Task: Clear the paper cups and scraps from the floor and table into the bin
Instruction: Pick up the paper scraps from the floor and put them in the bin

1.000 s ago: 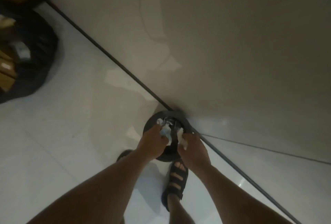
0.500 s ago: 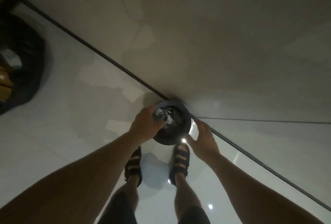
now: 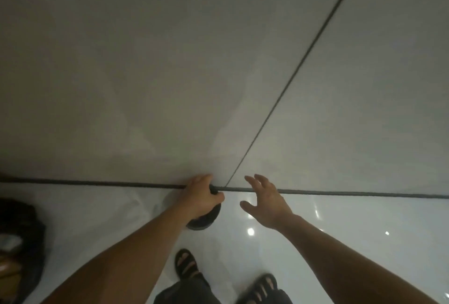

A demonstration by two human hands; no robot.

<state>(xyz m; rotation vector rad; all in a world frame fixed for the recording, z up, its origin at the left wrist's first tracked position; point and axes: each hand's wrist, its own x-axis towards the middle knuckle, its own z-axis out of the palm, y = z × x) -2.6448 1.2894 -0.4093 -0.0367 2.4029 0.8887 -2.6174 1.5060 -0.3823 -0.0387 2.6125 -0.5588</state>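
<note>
Left arm reaching forward and down. Left hand (image 3: 200, 196) lying over top of bin (image 3: 206, 218), and we are seeing fingers and thumb curling round rim, gripping it. Bin standing on floor (image 3: 340, 230) where it meets wall (image 3: 145, 85), mostly hidden under hand, so contents not showing. Right arm stretching out alongside. Right hand (image 3: 266, 200) hovering just beside bin, back facing us, fingers spreading apart, holding nothing. We are noting black bag (image 3: 21, 243) at left edge.
</note>
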